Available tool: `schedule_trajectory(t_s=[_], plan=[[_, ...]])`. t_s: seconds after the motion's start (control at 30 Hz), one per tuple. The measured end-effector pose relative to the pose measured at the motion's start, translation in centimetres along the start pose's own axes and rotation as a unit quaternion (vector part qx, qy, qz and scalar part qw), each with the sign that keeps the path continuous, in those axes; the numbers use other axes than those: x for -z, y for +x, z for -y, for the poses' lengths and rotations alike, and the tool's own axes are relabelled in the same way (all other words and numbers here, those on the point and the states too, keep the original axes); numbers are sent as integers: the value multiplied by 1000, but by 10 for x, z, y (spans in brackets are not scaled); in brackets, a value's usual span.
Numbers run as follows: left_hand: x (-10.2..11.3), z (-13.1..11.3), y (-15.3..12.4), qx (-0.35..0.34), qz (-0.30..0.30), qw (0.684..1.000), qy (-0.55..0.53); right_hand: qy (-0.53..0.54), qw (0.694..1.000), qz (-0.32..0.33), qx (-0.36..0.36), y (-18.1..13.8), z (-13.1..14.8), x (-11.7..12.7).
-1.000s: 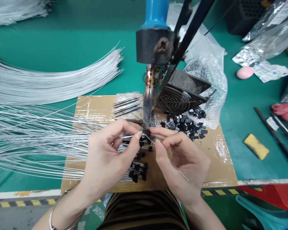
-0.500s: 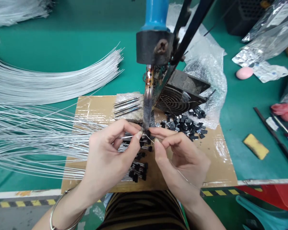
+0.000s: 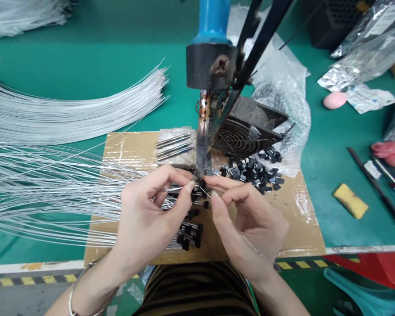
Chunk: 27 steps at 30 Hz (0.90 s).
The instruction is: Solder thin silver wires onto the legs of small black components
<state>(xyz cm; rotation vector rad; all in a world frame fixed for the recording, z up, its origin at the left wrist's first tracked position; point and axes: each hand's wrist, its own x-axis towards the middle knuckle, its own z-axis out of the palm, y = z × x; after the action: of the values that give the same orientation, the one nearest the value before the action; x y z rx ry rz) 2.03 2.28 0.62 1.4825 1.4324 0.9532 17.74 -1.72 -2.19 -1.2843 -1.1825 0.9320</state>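
Observation:
My left hand [image 3: 153,213] is closed in a pinch on a thin grey wire [image 3: 175,188], whose end lies under the soldering iron [image 3: 201,149]. The iron has a blue handle and points straight down from a black clamp. My right hand [image 3: 250,215] pinches a strand of solder wire [image 3: 205,192] between thumb and finger; the strand also trails over the palm. Its fingertips reach a small black connector [image 3: 202,183] at the iron's tip. Whether the solder touches the tip is too small to tell. Wires with black ends [image 3: 189,235] lie beneath my hands.
A pile of small black connectors [image 3: 255,172] lies on the cardboard [image 3: 299,219], by a dark fan [image 3: 246,131]. Several metal rods [image 3: 173,147] rest behind my left hand. Bundled grey wires [image 3: 85,116] spread over the left. A yellow sponge [image 3: 350,201] sits at right.
The solder strand between my right fingers and the iron's tip looks shorter and straighter. Both hands otherwise keep nearly the same place, and the wire stays under the iron.

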Motion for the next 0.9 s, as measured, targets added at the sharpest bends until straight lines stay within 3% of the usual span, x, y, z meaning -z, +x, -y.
schedule_trajectory(t_s=[0.27,0.53,0.9], plan=[[0,0,1,5,10,1000,10,-35,999,-10,16,-2,-3,-3],[0,1,0,-16,-3,1000,15,-118,983,-40,132,1,-3,-7],[-1,1,2,-15,1,1000,8,-146,976,-48,152,0,-1,-6]])
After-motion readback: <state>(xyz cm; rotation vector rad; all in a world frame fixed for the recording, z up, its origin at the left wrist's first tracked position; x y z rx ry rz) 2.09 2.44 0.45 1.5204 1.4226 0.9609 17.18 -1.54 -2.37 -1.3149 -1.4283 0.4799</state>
